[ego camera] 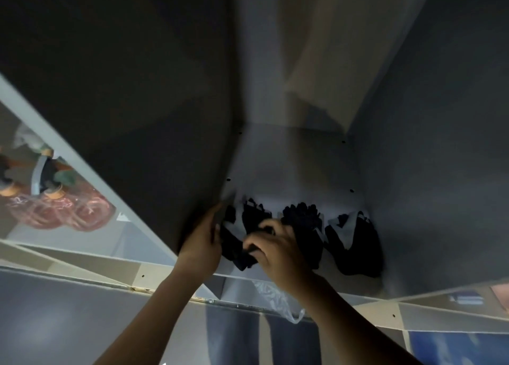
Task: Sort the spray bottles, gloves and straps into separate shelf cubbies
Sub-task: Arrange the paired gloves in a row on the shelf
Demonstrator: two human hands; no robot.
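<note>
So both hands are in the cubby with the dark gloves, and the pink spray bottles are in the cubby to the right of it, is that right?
Not quite. The head view shows the pink spray bottles in the cubby to the left of the gloves' cubby, not the right. The rest holds: the left hand and right hand are both in the cubby with the dark gloves.

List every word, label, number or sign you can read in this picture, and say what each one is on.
None can be read.
Pink spray bottles in the left cubby: no legible print, too blurred.
Dark gloves in the middle cubby: no visible lettering.
Blue-and-white patch at the lower right: may be a label, too blurred to read.
</note>
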